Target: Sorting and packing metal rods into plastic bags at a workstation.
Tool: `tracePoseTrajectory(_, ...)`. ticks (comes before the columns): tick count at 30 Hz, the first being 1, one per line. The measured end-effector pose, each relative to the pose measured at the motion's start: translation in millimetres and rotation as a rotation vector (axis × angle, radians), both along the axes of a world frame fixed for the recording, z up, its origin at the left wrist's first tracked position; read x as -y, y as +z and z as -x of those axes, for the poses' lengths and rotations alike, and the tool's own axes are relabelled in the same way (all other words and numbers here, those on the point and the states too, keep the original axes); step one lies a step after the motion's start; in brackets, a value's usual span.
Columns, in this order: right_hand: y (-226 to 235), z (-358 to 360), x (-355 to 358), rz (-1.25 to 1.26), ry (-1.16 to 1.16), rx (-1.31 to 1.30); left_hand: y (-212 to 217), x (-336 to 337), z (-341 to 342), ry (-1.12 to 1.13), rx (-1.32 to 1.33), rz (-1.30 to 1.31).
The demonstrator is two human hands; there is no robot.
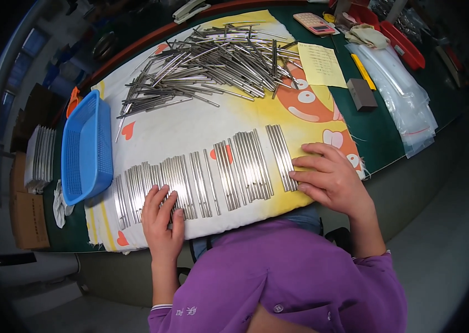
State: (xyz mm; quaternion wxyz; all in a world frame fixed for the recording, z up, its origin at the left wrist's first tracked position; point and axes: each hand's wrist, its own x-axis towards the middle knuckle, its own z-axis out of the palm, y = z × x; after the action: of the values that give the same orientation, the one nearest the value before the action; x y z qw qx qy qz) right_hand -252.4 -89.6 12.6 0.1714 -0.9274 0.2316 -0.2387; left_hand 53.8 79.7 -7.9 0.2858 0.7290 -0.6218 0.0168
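Observation:
Thin shiny metal rods [251,166] lie side by side in a row of small groups along the near part of a padded cloth [173,130] with cartoon prints. My left hand [162,219] rests with its fingers apart on the lower ends of the rods at the row's left part. At the right end, my right hand [331,177] lies with fingers spread, its fingertips against the edge of the last group of rods [280,158]. Neither hand grips a rod. Farther back, a large loose pile of similar metal rods [218,61] lies crisscrossed on the cloth.
A blue plastic basket [86,147] stands at the left edge. To the right are a yellow handwritten note [321,65], a grey block [361,95], a yellow cutter knife [363,72], clear plastic bags [398,94] and a pink calculator [313,24]. Red trays [402,45] sit far right.

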Motion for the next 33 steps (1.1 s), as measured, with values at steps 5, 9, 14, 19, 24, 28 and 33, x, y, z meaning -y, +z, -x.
tracePoseTrajectory(5, -1.0, 4.0, 1.2, 0.005, -0.010, 0.010, 4.8, 3.9, 5.1, -0.030, 0.061, 0.033)
tracePoseTrajectory(9, -4.1, 5.8, 2.4, 0.007, -0.001, 0.016, 17.7, 28.7, 30.6, -0.359, -0.009, -0.002)
tracePoseTrajectory(14, -11.7, 4.5, 2.5, 0.026, -0.011, 0.071, 18.2, 73.7, 79.3, -0.749, -0.083, -0.091)
tracePoseTrajectory(19, -16.4, 5.5, 2.9, 0.015, -0.022, 0.108, 14.5, 92.5, 102.2, -0.785, -0.086, -0.109)
tracePoseTrajectory(24, -15.8, 7.0, 3.7, -0.013, -0.036, 0.115, 15.0, 92.6, 102.3, -0.771, -0.075, -0.122)
tracePoseTrajectory(28, -15.4, 6.2, 4.4, -0.015, -0.041, 0.116, 16.7, 93.2, 105.4, -0.754, -0.074, -0.145)
tracePoseTrajectory(33, -15.7, 5.4, 4.2, -0.003, -0.034, 0.118, 14.0, 93.0, 105.2, -0.728, -0.082, -0.109)
